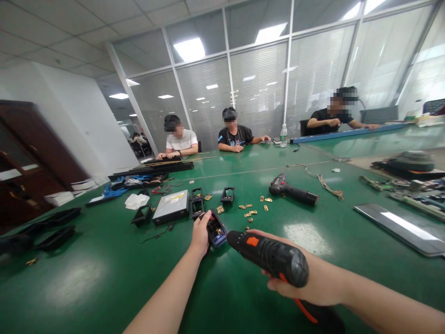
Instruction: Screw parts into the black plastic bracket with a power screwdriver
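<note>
My left hand (200,235) is closed on the left side of a small black plastic frame (217,230), tilted up from the green table. Brass-coloured pieces and a bluish part show inside it. My right hand (299,271) grips a black and orange cordless drill (267,253), its nose pointing left at the frame's lower right edge. Whether the drill's tip touches the frame, I cannot tell. Just beyond lie several small brass plates (247,214) and another black frame (227,195).
A second drill (292,190) lies beyond my right hand. An optical drive (171,207) stands left of more black frames (196,207). At the right are a flat dark panel (399,229) and circuit boards (417,192). Three people sit across the green table (114,273).
</note>
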A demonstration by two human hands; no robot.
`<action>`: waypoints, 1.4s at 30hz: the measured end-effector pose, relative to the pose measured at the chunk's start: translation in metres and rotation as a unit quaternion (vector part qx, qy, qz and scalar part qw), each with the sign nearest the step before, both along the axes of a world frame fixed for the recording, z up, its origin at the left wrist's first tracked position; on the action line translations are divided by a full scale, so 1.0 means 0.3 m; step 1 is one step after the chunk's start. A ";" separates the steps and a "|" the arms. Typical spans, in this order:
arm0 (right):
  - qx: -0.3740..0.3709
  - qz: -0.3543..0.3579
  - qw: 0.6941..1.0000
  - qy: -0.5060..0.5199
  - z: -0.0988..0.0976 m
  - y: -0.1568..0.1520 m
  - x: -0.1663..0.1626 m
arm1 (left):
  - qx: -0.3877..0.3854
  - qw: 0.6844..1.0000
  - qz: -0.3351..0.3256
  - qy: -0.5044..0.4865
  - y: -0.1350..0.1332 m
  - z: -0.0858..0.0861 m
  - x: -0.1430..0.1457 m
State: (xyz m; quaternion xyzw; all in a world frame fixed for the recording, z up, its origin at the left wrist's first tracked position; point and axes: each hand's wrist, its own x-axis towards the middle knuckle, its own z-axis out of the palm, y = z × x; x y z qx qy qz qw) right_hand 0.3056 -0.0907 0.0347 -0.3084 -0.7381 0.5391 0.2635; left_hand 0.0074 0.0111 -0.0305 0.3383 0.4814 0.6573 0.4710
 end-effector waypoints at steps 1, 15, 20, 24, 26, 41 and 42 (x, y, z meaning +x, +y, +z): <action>-0.006 0.005 1.000 -0.002 0.011 -0.003 -0.002 | 0.002 1.000 0.002 0.000 0.002 -0.001 0.000; -0.104 -0.019 0.993 -0.059 0.046 0.023 -0.007 | 0.030 0.999 0.015 -0.021 0.020 -0.032 0.004; -0.148 -0.012 0.987 -0.058 0.039 0.016 -0.015 | 0.032 0.999 0.018 -0.021 0.030 -0.044 -0.001; -0.205 0.011 0.977 -0.047 0.013 0.028 -0.011 | 0.025 0.999 0.012 -0.023 0.035 -0.051 -0.005; -0.231 0.028 0.972 -0.041 0.004 0.037 -0.007 | 0.022 0.999 0.005 -0.023 0.035 -0.053 -0.009; -0.283 0.108 0.950 -0.072 0.008 0.062 -0.033 | 0.030 0.998 -0.044 -0.043 0.026 -0.068 -0.025; -0.283 0.106 0.950 -0.074 0.005 0.065 -0.034 | 0.028 0.997 -0.047 -0.054 0.021 -0.061 -0.023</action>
